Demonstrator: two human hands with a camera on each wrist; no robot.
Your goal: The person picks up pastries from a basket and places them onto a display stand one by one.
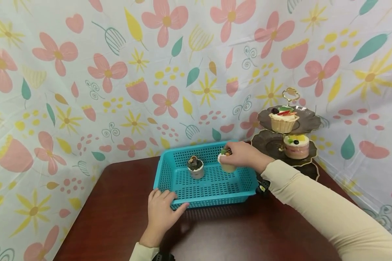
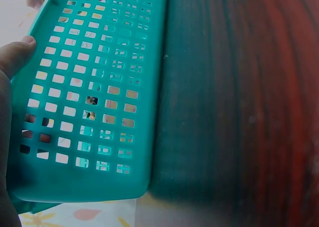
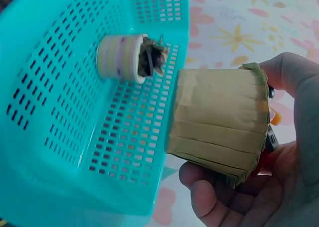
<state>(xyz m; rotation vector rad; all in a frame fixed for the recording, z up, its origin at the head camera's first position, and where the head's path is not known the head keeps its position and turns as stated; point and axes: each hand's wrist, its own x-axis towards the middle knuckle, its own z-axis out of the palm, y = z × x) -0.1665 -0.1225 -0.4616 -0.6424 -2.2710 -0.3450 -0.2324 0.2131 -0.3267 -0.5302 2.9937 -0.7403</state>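
Observation:
A turquoise plastic basket point(image 1: 212, 201) with slotted sides sits on the table. My left hand point(image 1: 162, 210) grips its front left corner, fingers bent over the rim and thumb point(image 2: 19, 55) along the front edge. Over the basket's right part, my right hand point(image 1: 245, 155) holds a cupcake point(image 3: 219, 120) by its upper edge. That cupcake has a beige pleated case; its topping is largely covered by the fingers. Inside the basket stands a small striped cup cake point(image 1: 196, 172) with a dark topping, left of the held cupcake.
Right of the basket rises a dark tiered stand point(image 1: 305, 121) with gold edges. Its top tier bears a fruit-topped cupcake point(image 1: 282, 123), the tier below a round layered cake point(image 1: 296, 149). A floral cloth point(image 1: 117, 90) hangs behind the dark red wooden table point(image 1: 117, 203).

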